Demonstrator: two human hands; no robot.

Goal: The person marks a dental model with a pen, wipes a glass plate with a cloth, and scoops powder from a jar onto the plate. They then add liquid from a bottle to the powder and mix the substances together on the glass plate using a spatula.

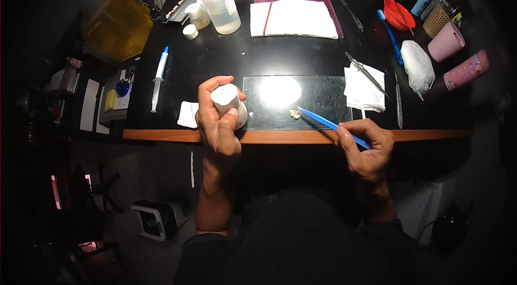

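My left hand (215, 126) is wrapped round a small white bottle (225, 96), tilted at the near left corner of a glass slab (264, 115). Between the thumb and fingers of my right hand (371, 147) is a slim blue plastic spatula (328, 122). Its tip touches or hovers just over a small off-white crumbly heap (294, 114) on the slab; contact is hard to judge. A folded white tissue (187, 115) lies left of the bottle. Right of the slab, metal tweezers (369, 76) rest across a white paper napkin (356, 88).
A syringe (160, 80) lies at left, and a large clear bottle (222, 10) stands behind. At the back, a red brush (269, 14) crosses a white towel (301, 18). A red bowl (397, 14), blue toothbrush (390, 37) and pink cup (447, 42) are at right. The wooden table edge (161, 134) runs in front.
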